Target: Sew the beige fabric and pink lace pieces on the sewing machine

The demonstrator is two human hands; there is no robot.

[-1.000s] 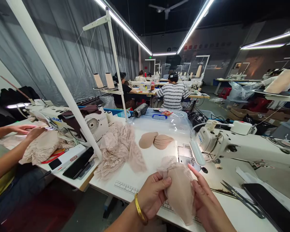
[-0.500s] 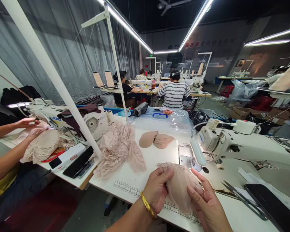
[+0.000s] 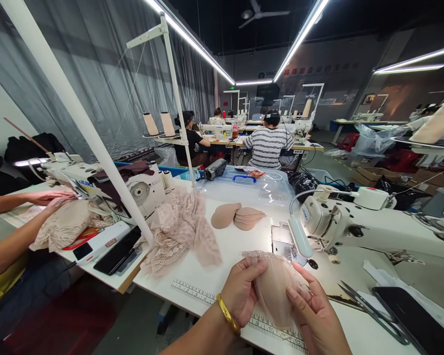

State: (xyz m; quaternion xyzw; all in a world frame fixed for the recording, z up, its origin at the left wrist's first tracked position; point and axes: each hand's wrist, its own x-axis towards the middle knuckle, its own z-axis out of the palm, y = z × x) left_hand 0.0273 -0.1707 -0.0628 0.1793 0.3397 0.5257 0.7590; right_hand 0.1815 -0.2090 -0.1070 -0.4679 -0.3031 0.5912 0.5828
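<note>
**Two hands hold a thin pink cloth open**

The thin cloth [image 3: 276, 291] is low in the frame, just right of the middle, up over the edge of the white table [image 3: 240, 239]. The left hand [image 3: 240, 291] pinches its left side, thumb on top and fingers bent behind. The right hand [image 3: 318, 308] pinches the other side, with its thumb on the front and its pointing finger up near the top edge. The work right now looks like spreading the cloth and getting its bumpy edge straight.

The sewing machine [image 3: 351, 222] is at the right, and its lamp [image 3: 299, 234] shines just above the hands. Soft pads [image 3: 248, 218] lie near the middle, and a heap of lace [image 3: 177, 227] sits left of them.

The next move seems to call for a soft, firm pinch on both sides, because such thin cloth could fold or slip.
</note>
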